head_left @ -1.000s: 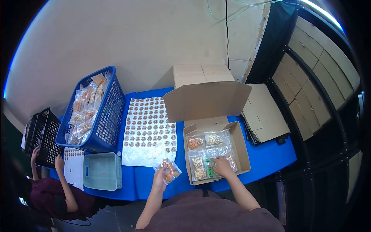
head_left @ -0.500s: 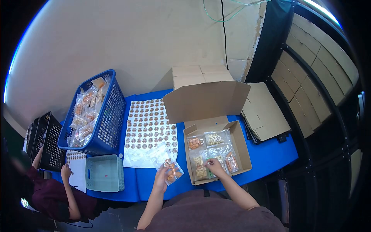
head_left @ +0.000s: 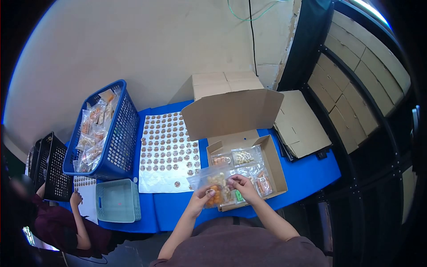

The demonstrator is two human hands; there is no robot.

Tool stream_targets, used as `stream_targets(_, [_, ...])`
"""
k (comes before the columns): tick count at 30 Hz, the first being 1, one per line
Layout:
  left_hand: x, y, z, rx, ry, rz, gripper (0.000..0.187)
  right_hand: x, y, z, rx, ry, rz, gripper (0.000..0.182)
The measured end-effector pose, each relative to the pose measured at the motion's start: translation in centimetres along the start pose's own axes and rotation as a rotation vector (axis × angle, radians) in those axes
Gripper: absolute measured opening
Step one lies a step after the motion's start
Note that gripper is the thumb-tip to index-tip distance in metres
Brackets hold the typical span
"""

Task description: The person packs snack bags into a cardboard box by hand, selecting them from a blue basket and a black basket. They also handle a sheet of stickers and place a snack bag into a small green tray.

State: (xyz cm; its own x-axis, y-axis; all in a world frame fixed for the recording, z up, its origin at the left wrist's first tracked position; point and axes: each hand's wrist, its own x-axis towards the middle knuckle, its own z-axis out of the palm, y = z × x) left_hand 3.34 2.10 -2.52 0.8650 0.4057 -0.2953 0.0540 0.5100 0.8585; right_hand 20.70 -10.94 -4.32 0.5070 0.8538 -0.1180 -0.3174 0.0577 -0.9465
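My left hand (head_left: 199, 203) is closed on a clear bag of orange round snacks (head_left: 214, 198), held over the front left corner of an open cardboard box (head_left: 279, 173). My right hand (head_left: 245, 188) pinches a clear bag of pale snacks (head_left: 227, 191); the two bags overlap, so their edges are hard to separate. Inside the box lie a bag of orange snacks (head_left: 221, 160), a bag of pale pieces (head_left: 244, 156) and a bag of orange sticks (head_left: 264, 183). A green item (head_left: 239, 196) shows below my right hand.
A sheet of round stickers (head_left: 164, 151) lies left of the box. Beyond it stand a blue basket of bagged snacks (head_left: 120, 138) and a pale green basket (head_left: 118, 204). Flat cardboard (head_left: 302, 124) is stacked at right. Another person (head_left: 66, 222) is beside black crates (head_left: 58, 173) at far left.
My right hand has lifted the pale snack bag from the box's front left, uncovering more of the green item. My left hand has moved right with its orange snack bag, meeting the other bag.
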Motion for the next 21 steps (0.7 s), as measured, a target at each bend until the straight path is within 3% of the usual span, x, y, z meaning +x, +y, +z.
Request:
stream_targets(4, [0.1, 0.1, -1.3, -0.075, 0.132, 0.063, 0.04, 0.8, 2.8, -2.6, -0.096, 0.177, -0.006, 0.029])
stream_targets(6, [-0.6, 0.4, -2.4, -0.177, 0.285, 0.14, 0.04, 0.3, 4.7, -4.1, -0.717, 0.193, 0.029, 0.032])
stream_targets(7, [-0.9, 0.2, -3.3, -0.174, 0.286, 0.14, 0.04, 0.0, 5.2, -4.4, -0.747, 0.141, 0.199, 0.033])
stream_targets(8, [-0.9, 0.0, -4.2, -0.172, 0.33, 0.158, 0.039, -0.2, 6.1, -4.3, -0.744, 0.136, 0.191, 0.033])
stream_targets(10, [-1.1, 0.2, -5.2, -0.175, 0.375, 0.177, 0.038, -0.8, 8.4, -4.5, -1.147, 0.021, -0.178, 0.032])
stream_targets(11, [-1.5, 0.4, -5.4, -0.156, 0.388, 0.159, 0.038, -1.2, 7.7, -4.1, -1.141, -0.076, 0.004, 0.038])
stream_targets(12, [-1.9, 0.5, -5.3, -0.137, 0.403, 0.139, 0.038, -1.6, 7.5, -3.4, -1.142, -0.081, 0.006, 0.038])
stream_targets(14, [-2.1, 0.8, -4.8, -0.2, 0.399, 0.128, 0.034, -2.0, 7.7, -2.3, -1.467, -0.055, 0.044, 0.041])
stream_targets(18, [-1.9, 0.0, -4.9, -0.282, 0.382, 0.053, 0.031, -1.7, 7.4, -2.2, -1.417, -0.119, 0.058, 0.042])
stream_targets(21, [-1.4, -0.1, -4.1, -0.22, 0.443, 0.11, 0.032, -0.1, 6.0, -2.2, -1.251, -0.255, 0.321, 0.037])
